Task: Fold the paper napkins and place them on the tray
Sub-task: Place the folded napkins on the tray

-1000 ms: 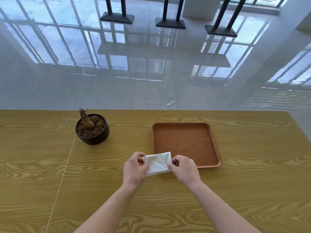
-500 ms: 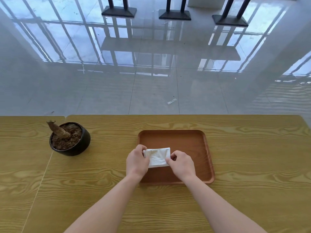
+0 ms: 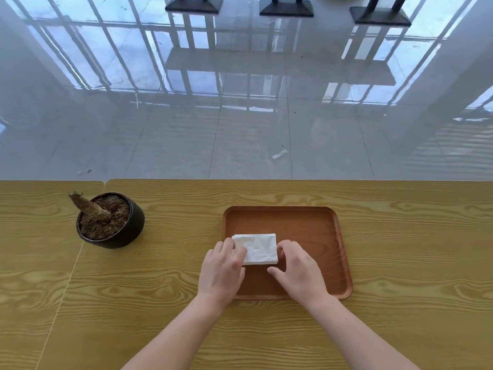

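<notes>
Landmark: the reddish-brown rectangular wooden tray with rounded corners (image 3: 314, 225), lying flat on the yellow wood-grain table (image 3: 400, 263).

Far to the left of the tray, well apart from it, a round black pot (image 3: 125, 233) stands on the table. It is filled with brown soil, and a short cut brown stump (image 3: 88, 206) leans out of the soil toward the left. A thin seam in the table surface runs past the pot's near side and on toward the near edge.

At the tray's left edge, the left hand (image 3: 222, 271) reaches in, palm down, its forearm crossing the table from the near side. Its fingers are loosely curled and lie on the left end of the folded white paper napkin (image 3: 260, 248); whether they pinch the paper or only press on it cannot be told.

The napkin is a flat, slightly wrinkled rectangle lying on the tray floor in the tray's left half, its long side parallel to the tray's far rim.

Just right of the napkin, the right hand (image 3: 300, 271) is over the tray's near half, palm down, fingers spread and partly open. Its fingertips lie at the napkin's right edge; it clasps nothing.

Beyond the far edge of the table lies a glossy grey tiled floor (image 3: 240, 124).
</notes>
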Action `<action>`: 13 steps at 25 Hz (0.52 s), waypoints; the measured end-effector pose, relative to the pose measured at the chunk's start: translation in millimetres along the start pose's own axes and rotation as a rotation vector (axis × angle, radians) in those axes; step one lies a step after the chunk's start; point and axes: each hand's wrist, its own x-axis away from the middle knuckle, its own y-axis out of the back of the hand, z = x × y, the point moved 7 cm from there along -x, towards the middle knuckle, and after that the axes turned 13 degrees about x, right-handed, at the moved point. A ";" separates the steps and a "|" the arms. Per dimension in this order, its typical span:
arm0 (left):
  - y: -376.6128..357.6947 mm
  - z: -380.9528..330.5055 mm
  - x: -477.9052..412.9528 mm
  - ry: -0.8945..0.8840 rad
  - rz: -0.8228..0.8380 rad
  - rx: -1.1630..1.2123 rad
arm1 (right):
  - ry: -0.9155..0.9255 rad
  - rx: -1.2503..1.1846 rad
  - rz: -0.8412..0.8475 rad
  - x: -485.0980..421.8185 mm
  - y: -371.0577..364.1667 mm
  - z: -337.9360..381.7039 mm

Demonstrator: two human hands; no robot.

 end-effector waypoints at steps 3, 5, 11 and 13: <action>-1.5 -3.3 -7.1 -0.061 -0.012 -0.051 | 0.041 0.039 -0.024 -3.5 -1.9 5.8; -0.9 -1.8 -11.7 -0.079 -0.021 -0.061 | 0.037 0.039 -0.034 -10.2 -1.0 8.6; 7.5 6.7 -34.4 -0.070 -0.032 -0.069 | -0.002 0.077 -0.050 -36.0 2.7 14.1; 9.6 7.5 -41.7 -0.063 -0.030 -0.074 | -0.015 0.091 -0.055 -44.1 3.9 14.9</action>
